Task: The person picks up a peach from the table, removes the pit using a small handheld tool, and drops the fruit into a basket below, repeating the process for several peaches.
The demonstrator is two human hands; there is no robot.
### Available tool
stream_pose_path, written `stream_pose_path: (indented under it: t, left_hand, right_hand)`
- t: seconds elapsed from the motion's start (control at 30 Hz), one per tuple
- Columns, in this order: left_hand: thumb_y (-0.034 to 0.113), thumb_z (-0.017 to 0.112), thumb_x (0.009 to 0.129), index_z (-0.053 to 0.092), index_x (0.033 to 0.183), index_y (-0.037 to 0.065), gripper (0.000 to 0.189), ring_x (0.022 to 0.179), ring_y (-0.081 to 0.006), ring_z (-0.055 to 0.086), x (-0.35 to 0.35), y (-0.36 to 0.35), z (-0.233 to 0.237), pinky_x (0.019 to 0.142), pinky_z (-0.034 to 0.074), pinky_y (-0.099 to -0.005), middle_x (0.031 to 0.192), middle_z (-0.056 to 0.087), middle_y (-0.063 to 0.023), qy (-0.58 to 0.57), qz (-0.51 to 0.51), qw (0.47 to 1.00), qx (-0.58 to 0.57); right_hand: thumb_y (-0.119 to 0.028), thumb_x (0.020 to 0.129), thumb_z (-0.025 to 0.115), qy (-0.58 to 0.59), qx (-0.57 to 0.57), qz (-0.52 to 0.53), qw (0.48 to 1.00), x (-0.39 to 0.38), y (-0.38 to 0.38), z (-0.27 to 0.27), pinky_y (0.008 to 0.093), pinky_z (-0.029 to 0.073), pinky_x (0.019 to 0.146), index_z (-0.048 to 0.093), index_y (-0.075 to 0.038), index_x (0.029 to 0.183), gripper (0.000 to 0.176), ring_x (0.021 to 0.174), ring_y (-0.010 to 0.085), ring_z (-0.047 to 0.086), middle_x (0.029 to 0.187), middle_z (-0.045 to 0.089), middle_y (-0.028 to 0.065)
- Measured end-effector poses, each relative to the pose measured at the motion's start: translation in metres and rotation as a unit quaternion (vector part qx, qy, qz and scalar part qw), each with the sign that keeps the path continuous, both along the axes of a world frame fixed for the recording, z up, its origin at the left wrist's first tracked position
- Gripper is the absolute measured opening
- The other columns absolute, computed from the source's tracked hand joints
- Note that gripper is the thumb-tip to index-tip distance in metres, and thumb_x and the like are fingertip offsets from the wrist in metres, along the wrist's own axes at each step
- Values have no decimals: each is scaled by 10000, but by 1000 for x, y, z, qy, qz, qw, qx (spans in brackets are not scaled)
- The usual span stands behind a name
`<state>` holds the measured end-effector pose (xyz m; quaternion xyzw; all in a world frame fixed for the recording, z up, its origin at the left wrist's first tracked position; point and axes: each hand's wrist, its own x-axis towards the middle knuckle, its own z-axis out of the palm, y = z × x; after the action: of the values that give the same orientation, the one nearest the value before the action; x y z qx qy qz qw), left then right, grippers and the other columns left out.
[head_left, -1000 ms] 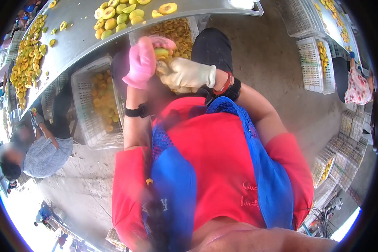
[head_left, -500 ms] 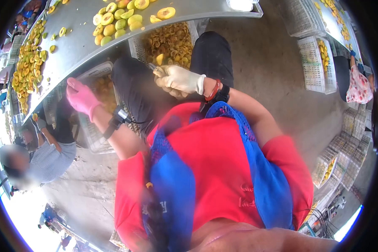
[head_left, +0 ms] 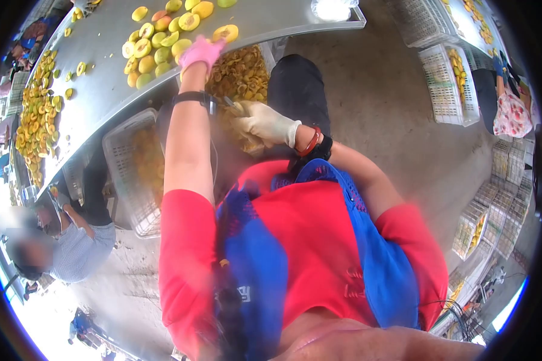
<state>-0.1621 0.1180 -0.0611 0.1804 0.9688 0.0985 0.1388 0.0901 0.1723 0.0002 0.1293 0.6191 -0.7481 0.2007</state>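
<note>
My left hand (head_left: 201, 55), in a pink glove, reaches over the table edge with its fingers spread. Its fingertips are right at a halved yellow peach-like fruit (head_left: 225, 33). Beside it on the metal table (head_left: 111, 66) lies a cluster of halved yellow-green fruit (head_left: 143, 48). My right hand (head_left: 260, 122), in a whitish glove, is closed around a small metal tool (head_left: 230, 103) whose tip sticks out toward the left. It hangs in front of my lap, close to a crate of brownish fruit pieces (head_left: 241, 75) under the table edge.
A white crate (head_left: 117, 144) with blurred yellow contents stands at my left leg. More halved fruit (head_left: 37, 120) is heaped along the table's left side. A person (head_left: 81, 253) works at the left, another (head_left: 512, 111) at the right near a crate of fruit (head_left: 430, 81). Crates (head_left: 494, 210) are stacked at right.
My left hand has moved from beside the left crate up and right to the fruit on the table. My right hand has shifted slightly down and right, still holding the tool.
</note>
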Motion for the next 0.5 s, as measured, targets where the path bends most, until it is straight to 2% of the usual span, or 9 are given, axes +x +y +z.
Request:
stream_pose_path:
  t: [0.1, 0.13, 0.2, 0.23, 0.27, 0.37, 0.47, 0.5]
  left_hand:
    - [618, 615, 842, 591, 1289, 29, 739, 1097, -313, 655, -25, -5, -7, 932, 490, -391, 1210, 678, -192, -149, -4, 985, 82]
    - [573, 662, 827, 607, 1263, 10, 714, 1042, -288, 670, -46, -7, -25, 847, 525, -372, 1189, 682, -180, -205, -23, 974, 93]
    - [536, 687, 821, 610, 1266, 5, 697, 1009, -266, 673, -56, -19, -54, 841, 523, -351, 1161, 687, -167, -105, 8, 977, 187]
    - [518, 699, 818, 611, 1267, 3, 689, 992, -256, 674, -45, -20, -35, 838, 523, -341, 1146, 690, -161, -53, 24, 971, 233]
    - [394, 680, 862, 611, 1266, -11, 576, 978, -226, 667, -29, -24, -19, 858, 509, -311, 1136, 686, -151, -131, 75, 927, 342]
    - [273, 625, 909, 605, 1269, -15, 461, 959, -200, 658, 1, -52, 14, 834, 505, -303, 1154, 672, -155, -206, 68, 832, 510]
    - [222, 559, 952, 586, 1264, -12, 391, 963, -213, 667, 46, -72, 40, 785, 520, -310, 1186, 659, -171, -279, 54, 710, 644]
    - [229, 551, 962, 581, 1268, -7, 387, 951, -218, 670, 60, -76, 48, 775, 519, -304, 1186, 657, -176, -305, 49, 685, 659]
  right_hand:
    - [-122, 872, 577, 0, -29, -10, 1000, 3, 9, 3, 301, 362, 395, 495, -84, 854, 93, 459, 119, 477, 625, 488, 6]
    - [-118, 876, 574, -5, -31, -14, 999, 2, 10, 1, 301, 358, 394, 494, -85, 859, 88, 459, 116, 475, 630, 487, 3]
    - [-109, 884, 568, -13, -35, -20, 999, 1, 10, -5, 300, 350, 390, 493, -87, 867, 80, 459, 110, 470, 639, 486, -2]
    - [-110, 893, 569, -8, -44, -38, 998, 0, 8, -11, 298, 353, 395, 493, -90, 873, 81, 463, 106, 470, 648, 488, -5]
    - [-112, 902, 570, -3, -52, -56, 997, 0, 5, -18, 295, 357, 399, 493, -93, 880, 83, 467, 102, 469, 657, 490, -8]
    - [-120, 924, 587, 11, -46, -84, 995, 0, 7, -13, 283, 370, 428, 497, -101, 905, 94, 492, 89, 475, 687, 498, -15]
    - [-125, 932, 612, 57, -52, -95, 992, -2, 7, -10, 265, 374, 463, 506, -108, 924, 107, 525, 71, 480, 703, 493, -29]
    - [-126, 933, 620, 78, -59, -97, 990, -3, 5, -9, 259, 373, 474, 510, -110, 929, 111, 537, 64, 482, 706, 488, -36]
